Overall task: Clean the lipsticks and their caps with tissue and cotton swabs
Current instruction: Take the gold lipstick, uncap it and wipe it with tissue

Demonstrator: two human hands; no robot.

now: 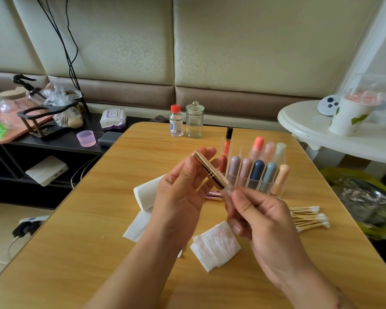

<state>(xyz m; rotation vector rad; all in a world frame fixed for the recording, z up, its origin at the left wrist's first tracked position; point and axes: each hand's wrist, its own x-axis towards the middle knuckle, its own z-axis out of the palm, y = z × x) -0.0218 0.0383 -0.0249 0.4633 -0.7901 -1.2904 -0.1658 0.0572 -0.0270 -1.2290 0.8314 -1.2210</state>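
Two hands met over the middle of the wooden table point(299, 264) as I watched from my remote seat; the left hand point(178, 197) gripped a gold lipstick tube point(210, 169), fingers curled behind it and thumb across its front, the tube slanting from ten o'clock down to four o'clock; the right hand point(261, 217) pinched the tube's lower end, where a clear piece, probably a cap or base, showed, though I could not tell which. I judged the step to be parting or rejoining the tube and that piece; to do it well I would have kept the left grip firm on the barrel, pulled straight along the tube's axis rather than bending, and kept fingers off any exposed colour. A stained folded tissue point(214, 246) lay at six o'clock of the hands, a clean tissue point(143, 197) at nine o'clock, and the cotton swabs point(310, 218) at three o'clock, all within reach for the wiping. A second pink tube point(214, 195) lay on the table just under the hands; the clear organiser point(254, 175) of pastel lipsticks stood at one o'clock. As for writing, the red-capped bottle point(176, 121) at twelve o'clock bore a blue and white label, and the wipes pack point(113, 118) at eleven o'clock a purple one; neither could I read.
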